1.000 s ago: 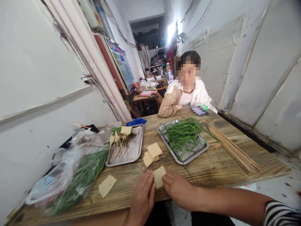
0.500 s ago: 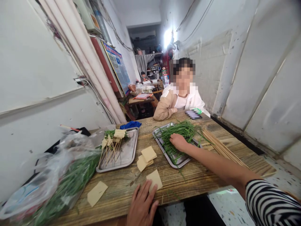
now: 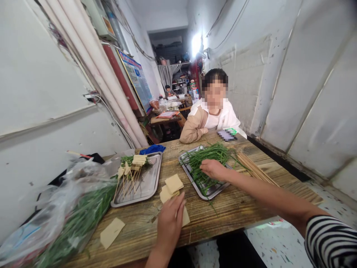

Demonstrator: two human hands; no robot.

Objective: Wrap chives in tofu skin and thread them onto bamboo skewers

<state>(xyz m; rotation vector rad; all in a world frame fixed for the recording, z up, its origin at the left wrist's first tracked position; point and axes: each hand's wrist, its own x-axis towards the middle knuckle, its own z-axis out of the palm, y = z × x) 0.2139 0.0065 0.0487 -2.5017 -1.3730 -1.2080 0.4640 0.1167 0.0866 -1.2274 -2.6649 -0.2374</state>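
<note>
Right hand, right of centre: fingers curled into green stalks on the right tray; can't tell if it grips any. Left hand, lower centre: fingers fairly straight, close together, over a pale sheet it partly hides; contact or hold unclear. Sheet stack just above that hand; loose sheet lower left. Left tray, left of centre, bears filled skewers. Bare sticks right of the stalks.
</note>
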